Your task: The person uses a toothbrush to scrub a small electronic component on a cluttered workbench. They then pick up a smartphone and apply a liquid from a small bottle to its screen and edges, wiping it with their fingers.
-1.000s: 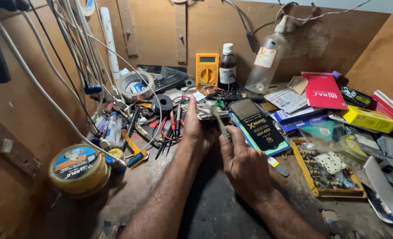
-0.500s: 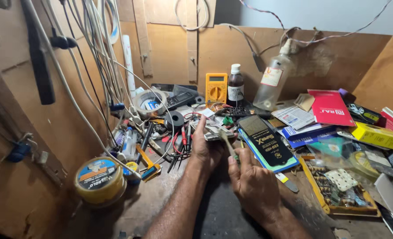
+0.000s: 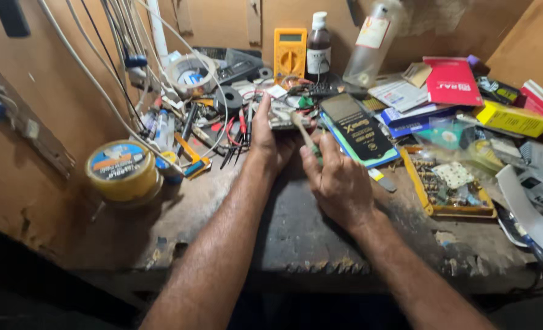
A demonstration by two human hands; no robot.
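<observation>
Left hand (image 3: 270, 137) clasps circuit board (image 3: 286, 113), mostly hidden, right hand (image 3: 338, 180) grips probably a brush (image 3: 302, 127).

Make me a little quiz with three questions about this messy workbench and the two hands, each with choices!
1. Where does the yellow tin stand?
A. by the left edge of the bench
B. on the red booklet
C. in the right hand

2. What colour is the meter at the back wall?
A. blue
B. orange-yellow
C. white

3. What is the right hand doing?
A. lying flat and empty
B. gripping a thin tool
C. lifting the bottle

Answers: 1 A, the tin sits left of the left hand. 2 B, its case is orange-yellow. 3 B, the fingers close on a thin tool aimed at the small circuit board under the left hand.
</observation>
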